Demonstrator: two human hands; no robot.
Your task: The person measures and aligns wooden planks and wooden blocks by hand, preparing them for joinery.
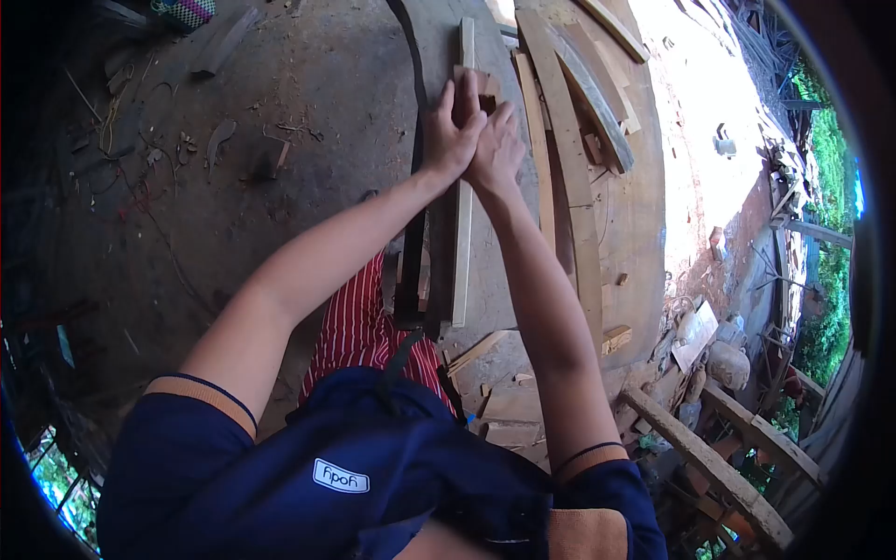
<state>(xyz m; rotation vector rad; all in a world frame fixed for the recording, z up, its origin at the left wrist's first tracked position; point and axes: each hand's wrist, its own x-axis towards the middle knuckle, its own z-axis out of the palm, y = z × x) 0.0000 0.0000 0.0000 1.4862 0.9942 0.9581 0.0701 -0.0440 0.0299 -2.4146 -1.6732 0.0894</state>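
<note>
Floor [308, 84] open left of hands [473, 140], planks [571, 159] crowd right

Wooden bench [644, 233] w/ long pale batten [461, 261], curved planks [571, 177] & small offcuts [616, 338] on top

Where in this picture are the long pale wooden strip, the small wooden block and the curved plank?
long pale wooden strip [460, 252]: head view, on its flat top face, mid-length.
small wooden block [490, 86]: head view, on its exposed top.
curved plank [575, 215]: head view, on its broad face, mid-length.
</note>
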